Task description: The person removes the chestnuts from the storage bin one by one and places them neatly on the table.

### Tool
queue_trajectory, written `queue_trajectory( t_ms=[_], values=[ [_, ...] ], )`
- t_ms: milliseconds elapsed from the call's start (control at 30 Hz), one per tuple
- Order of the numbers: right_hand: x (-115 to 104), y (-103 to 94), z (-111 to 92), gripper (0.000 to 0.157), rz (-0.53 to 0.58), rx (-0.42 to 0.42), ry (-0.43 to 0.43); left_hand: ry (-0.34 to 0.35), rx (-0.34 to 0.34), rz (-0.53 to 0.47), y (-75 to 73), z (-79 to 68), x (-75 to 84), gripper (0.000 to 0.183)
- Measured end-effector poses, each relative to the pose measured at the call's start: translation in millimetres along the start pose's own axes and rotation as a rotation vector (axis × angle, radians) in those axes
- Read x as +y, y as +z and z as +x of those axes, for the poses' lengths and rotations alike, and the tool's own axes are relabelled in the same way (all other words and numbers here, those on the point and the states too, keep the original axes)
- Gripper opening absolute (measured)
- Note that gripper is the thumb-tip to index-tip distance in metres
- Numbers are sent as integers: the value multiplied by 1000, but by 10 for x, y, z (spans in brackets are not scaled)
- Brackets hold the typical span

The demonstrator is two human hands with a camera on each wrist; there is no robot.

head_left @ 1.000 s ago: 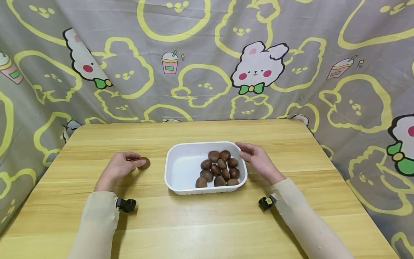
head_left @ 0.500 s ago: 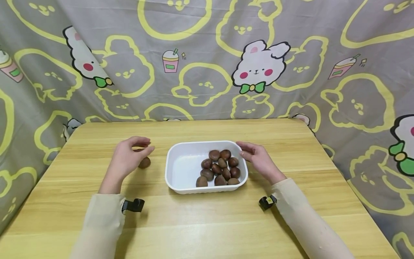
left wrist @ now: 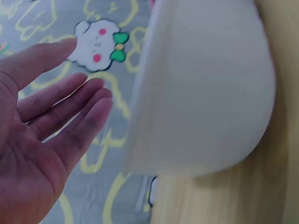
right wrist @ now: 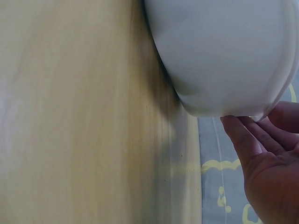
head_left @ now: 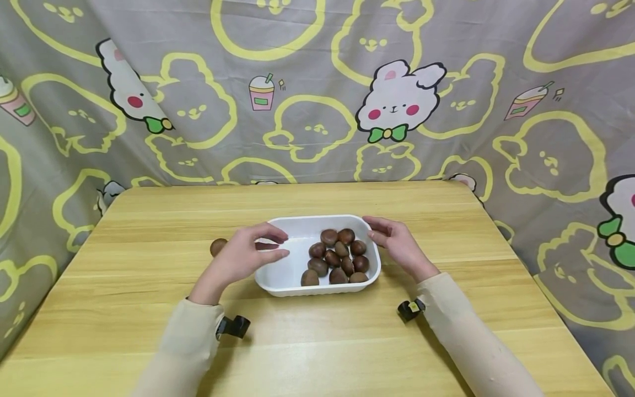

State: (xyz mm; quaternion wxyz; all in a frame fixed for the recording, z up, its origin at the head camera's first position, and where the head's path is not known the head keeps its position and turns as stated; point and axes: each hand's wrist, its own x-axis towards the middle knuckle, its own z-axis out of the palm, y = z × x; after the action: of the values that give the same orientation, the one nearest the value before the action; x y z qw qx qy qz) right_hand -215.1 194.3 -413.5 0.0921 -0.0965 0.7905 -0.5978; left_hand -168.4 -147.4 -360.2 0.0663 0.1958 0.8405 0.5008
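Observation:
A white plastic tray (head_left: 317,291) lies on the table with several brown chestnuts (head_left: 331,258) in its right half. My left hand (head_left: 241,256) hovers over the tray's left end, thumb and fingers apart. In the left wrist view that hand (left wrist: 42,140) holds nothing and stands clear of the tray wall (left wrist: 201,93). A single chestnut (head_left: 217,246) sits on the table behind the left hand, partly hidden by it. At the tray's right rim, my right hand (head_left: 399,248) pinches the edge, its fingertips against the outer wall (right wrist: 224,60) and its thumb at the rim.
The wooden table (head_left: 317,342) reaches back to a grey curtain (head_left: 317,138) with yellow cartoon outlines. Both wrists wear small black cameras; the left one (head_left: 234,326) hangs low near the tray's front left corner.
My left hand has let go of the lone chestnut, lifted, and moved right until it is over the tray's left end. The chestnut stays on the table. The right hand keeps its place.

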Motion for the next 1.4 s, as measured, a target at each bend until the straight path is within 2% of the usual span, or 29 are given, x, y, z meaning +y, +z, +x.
queue_trajectory(
  t_ms=[200,467,667,900,1100,1400],
  values=[
    [10,-1,1,41,-8,2,2,35,-101,31,199,61,-23,24],
    [-5,-2,-6,41,-21,8,1,-22,-190,209,393,150,-38,26],
    [-2,-7,-3,41,-16,4,-6,-80,-205,264,486,202,-44,26],
    [10,-2,13,41,5,-2,-6,-93,-205,318,559,227,-87,26],
    [21,9,-5,41,11,-2,-7,-121,-235,358,597,213,-89,25],
    [18,-5,6,41,-8,0,-15,-131,-234,372,606,220,-68,21]
  ],
)
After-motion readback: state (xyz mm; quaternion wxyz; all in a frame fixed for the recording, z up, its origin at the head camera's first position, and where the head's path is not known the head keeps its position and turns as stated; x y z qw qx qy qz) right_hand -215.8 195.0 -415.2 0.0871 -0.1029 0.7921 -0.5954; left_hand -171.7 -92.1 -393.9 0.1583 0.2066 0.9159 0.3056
